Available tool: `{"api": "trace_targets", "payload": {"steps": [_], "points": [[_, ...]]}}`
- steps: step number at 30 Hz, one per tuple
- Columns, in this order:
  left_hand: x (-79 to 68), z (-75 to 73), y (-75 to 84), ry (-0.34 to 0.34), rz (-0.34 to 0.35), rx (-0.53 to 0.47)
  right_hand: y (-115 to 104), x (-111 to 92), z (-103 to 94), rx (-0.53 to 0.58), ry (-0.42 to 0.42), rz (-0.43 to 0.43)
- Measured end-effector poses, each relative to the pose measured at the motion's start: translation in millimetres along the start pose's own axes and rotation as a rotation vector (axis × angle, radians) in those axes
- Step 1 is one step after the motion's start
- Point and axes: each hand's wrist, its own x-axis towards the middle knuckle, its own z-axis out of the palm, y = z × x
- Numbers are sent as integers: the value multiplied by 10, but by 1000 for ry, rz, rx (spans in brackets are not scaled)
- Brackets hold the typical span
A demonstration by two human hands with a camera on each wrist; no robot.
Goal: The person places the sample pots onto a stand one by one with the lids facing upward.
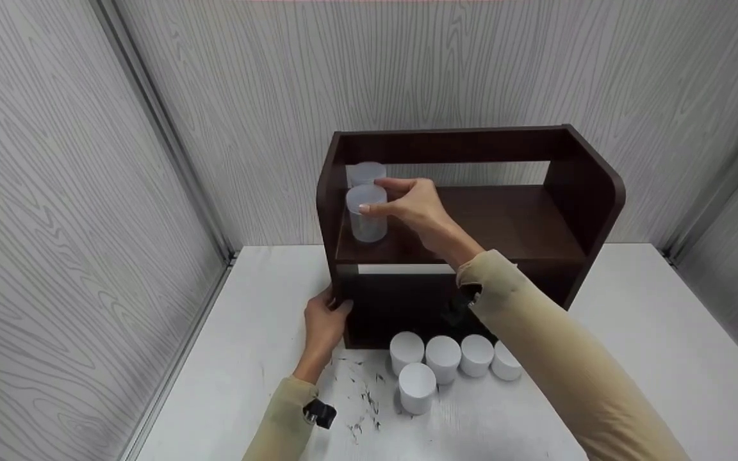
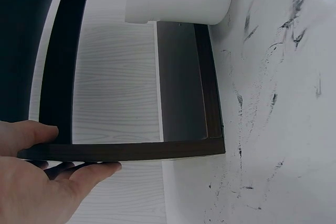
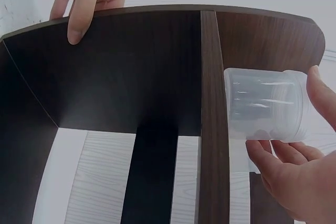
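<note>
A dark brown two-tier wooden shelf (image 1: 503, 221) stands on a white table. On the left of its upper board, my right hand (image 1: 417, 208) holds a clear plastic jar (image 1: 369, 224) between thumb and fingers, near the lid. In the right wrist view the jar (image 3: 265, 103) has its base right at the upper board. Behind it stands a second clear jar (image 1: 367, 171), partly hidden. My left hand (image 1: 325, 323) grips the shelf's left side panel (image 2: 131, 151), thumb on the inner face and fingers outside.
Several white-lidded jars (image 1: 443, 352) stand in a row at the shelf's lower front, with one jar (image 1: 417, 388) nearer to me. My right sleeve partly covers the rightmost. Dark scuffs mark the white table (image 1: 247, 358). Wood-patterned walls (image 1: 266, 77) enclose the back and sides.
</note>
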Motion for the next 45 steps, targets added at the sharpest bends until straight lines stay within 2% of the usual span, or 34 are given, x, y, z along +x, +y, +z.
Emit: {"api": "trace_targets", "payload": {"steps": [15,26,45], "points": [[6,15,12,3,2,1,33,48,30,-5,22,-4],[-19,8,-1,-12,18,11,63,48,18,-2,0,-20],[-4,7,6,11,12,20,66,51,16,-8,-11,-25]]}}
